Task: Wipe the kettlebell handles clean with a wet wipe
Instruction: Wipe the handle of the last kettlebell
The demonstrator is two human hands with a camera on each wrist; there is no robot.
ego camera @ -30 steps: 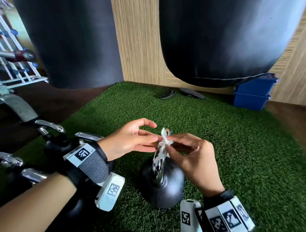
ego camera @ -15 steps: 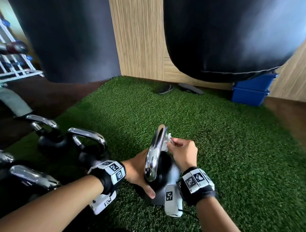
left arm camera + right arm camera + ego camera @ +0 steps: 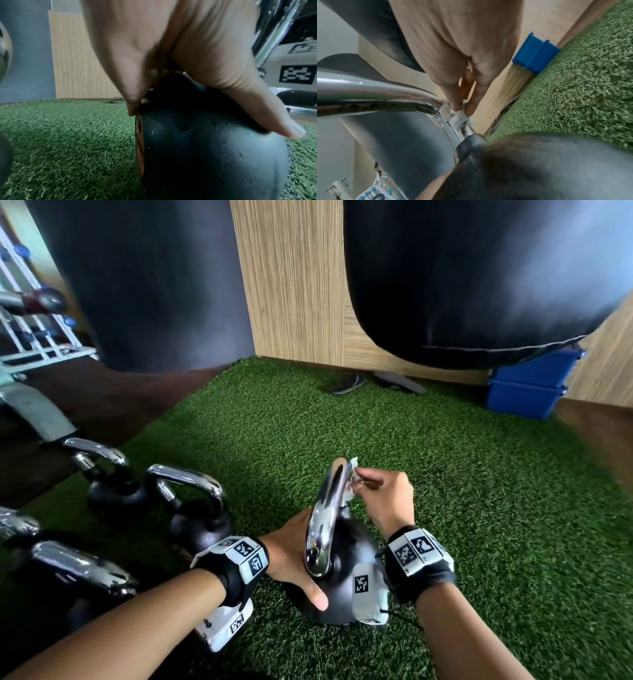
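Left of the grip, three kettlebells (image 3: 191, 508) crowd the turf (image 3: 479, 525); right of it and beyond, turf lies open.

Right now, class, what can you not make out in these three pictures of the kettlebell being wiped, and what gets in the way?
- Left hand fingers: head view, behind the kettlebell.
- Far leg of the handle: head view, hidden by the near side.
- Dirt on the wipe: right wrist view, blurred.
- Nearest kettlebells on the left: head view, cut off by the edge.
- Right hand palm: faces away.

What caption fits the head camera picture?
Right hand rubs white wet wipe on round black kettlebell's shiny chrome handle.
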